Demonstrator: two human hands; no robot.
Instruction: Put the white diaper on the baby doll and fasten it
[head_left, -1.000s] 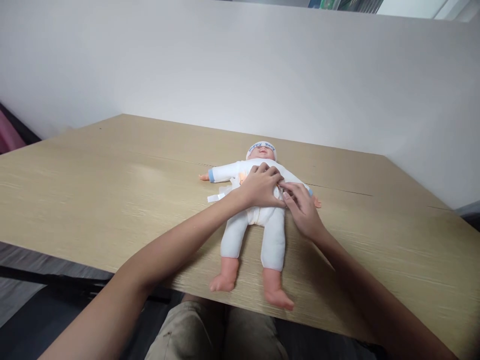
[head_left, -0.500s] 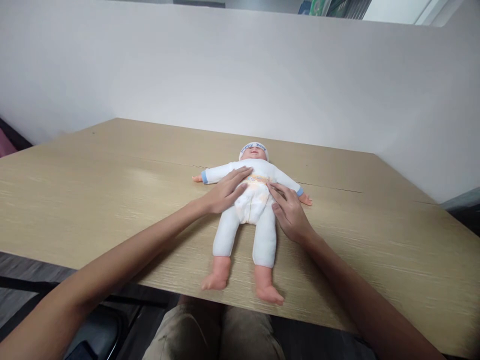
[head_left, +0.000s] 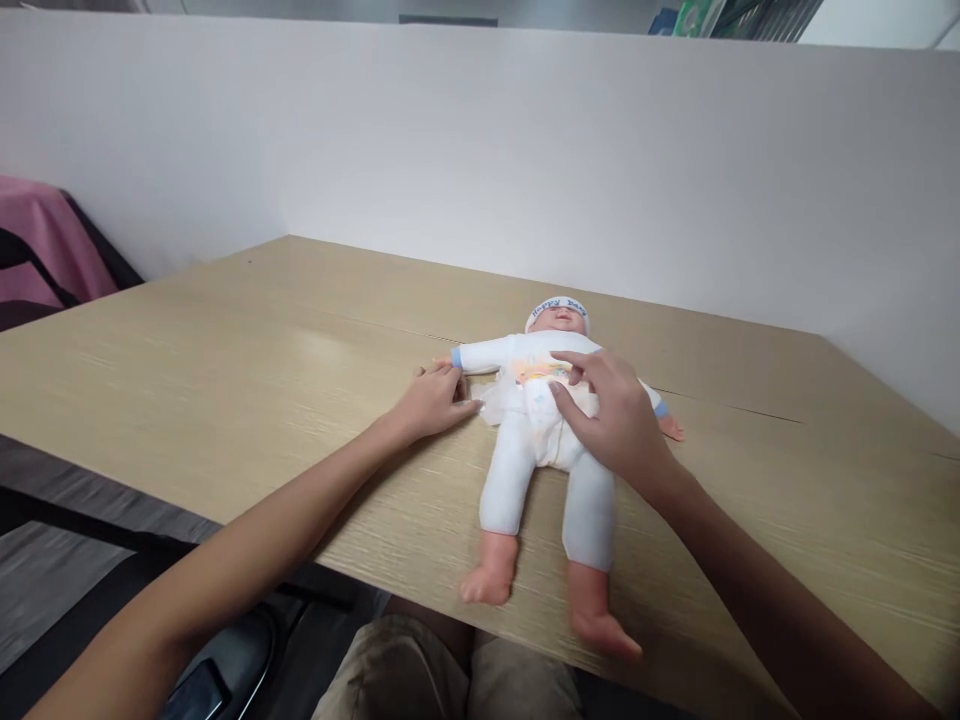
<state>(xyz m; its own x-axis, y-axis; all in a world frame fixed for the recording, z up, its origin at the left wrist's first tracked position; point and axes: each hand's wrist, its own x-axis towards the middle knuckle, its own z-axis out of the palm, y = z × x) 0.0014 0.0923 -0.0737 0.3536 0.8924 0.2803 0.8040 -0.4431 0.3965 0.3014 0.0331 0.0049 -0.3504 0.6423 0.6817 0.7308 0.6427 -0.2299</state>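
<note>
A baby doll (head_left: 525, 470) in white clothes and a white cap lies on its back on the wooden table (head_left: 247, 380), feet over the near edge. A diaper (head_left: 544, 420) with an orange print covers its belly. My right hand (head_left: 611, 415) rests on the diaper and belly, fingers spread and slightly bent. My left hand (head_left: 433, 400) lies on the table at the doll's left side, fingers pinched on the diaper's white side tab (head_left: 495, 402).
A white partition wall (head_left: 480, 150) runs along the table's far and right sides. A pink cloth (head_left: 45, 250) hangs over something dark at the far left. My knees (head_left: 450, 670) show below the table edge, with a dark chair part (head_left: 217, 670) beside them.
My left hand slid off the doll's chest to the tab at its side. My right hand moved from the doll's side onto its belly. The view shifted left.
</note>
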